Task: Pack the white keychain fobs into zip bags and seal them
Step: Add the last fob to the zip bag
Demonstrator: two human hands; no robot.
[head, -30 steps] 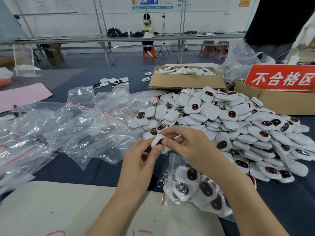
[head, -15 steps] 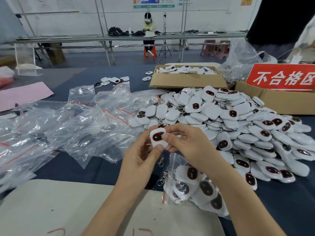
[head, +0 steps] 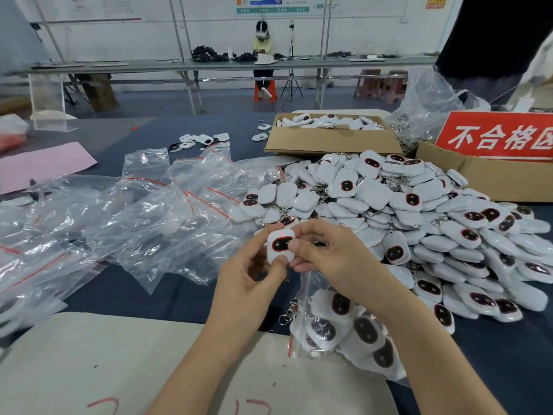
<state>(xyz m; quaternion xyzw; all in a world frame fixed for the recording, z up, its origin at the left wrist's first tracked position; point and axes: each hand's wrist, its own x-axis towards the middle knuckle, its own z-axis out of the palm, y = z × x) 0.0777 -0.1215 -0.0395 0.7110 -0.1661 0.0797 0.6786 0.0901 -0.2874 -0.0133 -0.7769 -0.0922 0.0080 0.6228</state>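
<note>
A white fob (head: 280, 244) is held at the near edge of the fob pile (head: 398, 211), clamped between fingers of the left hand (head: 247, 284) and right hand (head: 332, 259). A part-filled zip bag (head: 339, 323) is laid before the pile, empty bags (head: 149, 223) left of it.

Even bright light; edges perhaps slightly warped

Factory packing floor w/ long workbench (head: 209, 65), carton (head: 329, 142), fob pile (head: 374, 199), zip bags (head: 149, 220) & red reject-area sign (head: 496, 136)
</note>
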